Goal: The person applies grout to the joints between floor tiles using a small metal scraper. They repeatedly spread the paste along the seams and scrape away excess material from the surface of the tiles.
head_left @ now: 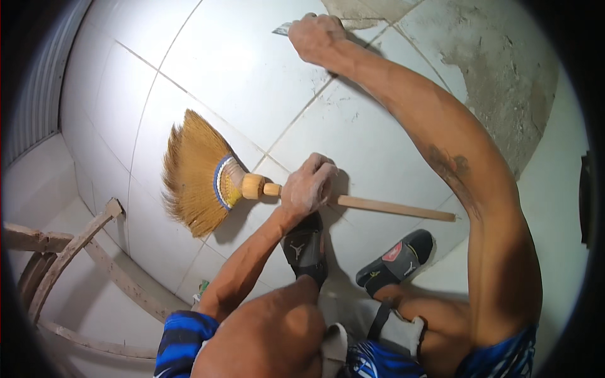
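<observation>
My left hand (309, 184), dusty and curled, is closed around the wooden handle of a straw broom (196, 173). The broom lies across the tiles with its fan of bristles to the left; a blue, white and yellow woven band binds their base. Farther off, my right hand (315, 38) is stretched forward in a fist on a scraper. Only the scraper's flat metal blade (281, 29) shows, sticking out to the left close to the floor; the fist hides its grip.
White floor tiles (214, 63) spread ahead, with a rough grey patch of bare cement (504, 82) at far right. A worn wooden frame (69, 258) stands at left. My feet wear dark slides (397, 258) below the broom handle. A corrugated panel (38, 82) borders the far left.
</observation>
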`<state>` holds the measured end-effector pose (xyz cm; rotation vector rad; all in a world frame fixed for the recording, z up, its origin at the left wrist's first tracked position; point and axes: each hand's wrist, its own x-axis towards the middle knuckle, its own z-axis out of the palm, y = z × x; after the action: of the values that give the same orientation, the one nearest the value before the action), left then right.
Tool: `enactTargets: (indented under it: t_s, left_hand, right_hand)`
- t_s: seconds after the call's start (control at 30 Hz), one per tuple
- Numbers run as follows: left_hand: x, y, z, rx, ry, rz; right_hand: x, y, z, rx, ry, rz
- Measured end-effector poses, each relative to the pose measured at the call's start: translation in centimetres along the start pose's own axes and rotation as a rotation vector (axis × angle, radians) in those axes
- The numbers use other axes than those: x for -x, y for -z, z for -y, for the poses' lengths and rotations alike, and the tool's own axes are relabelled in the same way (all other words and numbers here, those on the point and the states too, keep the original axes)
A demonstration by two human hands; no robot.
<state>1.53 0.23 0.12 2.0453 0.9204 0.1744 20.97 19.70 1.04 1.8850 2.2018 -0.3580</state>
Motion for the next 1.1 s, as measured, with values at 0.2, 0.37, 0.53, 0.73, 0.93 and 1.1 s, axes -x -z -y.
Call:
enactTargets:
  t_s: [0.2,0.37,0.53,0.73,0.93,1.1]
  left_hand:
    - [0.6,0.1,0.1,-0.008,0.019,0.011]
    - [-0.2,0.3,0.5,0.000,-0.039,-0.043]
    - [0.2,0.4,0.1,0.003,-0.044,-0.051]
    - [0.7,0.5,0.5,-0.021,-0.061,-0.057]
    - [0.1,0.5,-0.1,-0.004,-0.017,0.014]
    - [1.0,0.5,0.4,-0.023,-0.017,-0.003]
  right_hand:
    - [2.3,-2.1,-0.2,0.152,0.143,-0.196]
    - [0.9,-0.5,-0.1,0.088,0.178,0.053]
    - [2.5,-0.7,-1.6,0.201,0.103,-0.195]
    - [4.0,-2.3,2.7,0.084,0.180,-0.045]
    - [0.6,0.1,-0.1,0.187,0.082,-0.032]
    - [2.7,-2.6,1.1,0.194,0.226,-0.227]
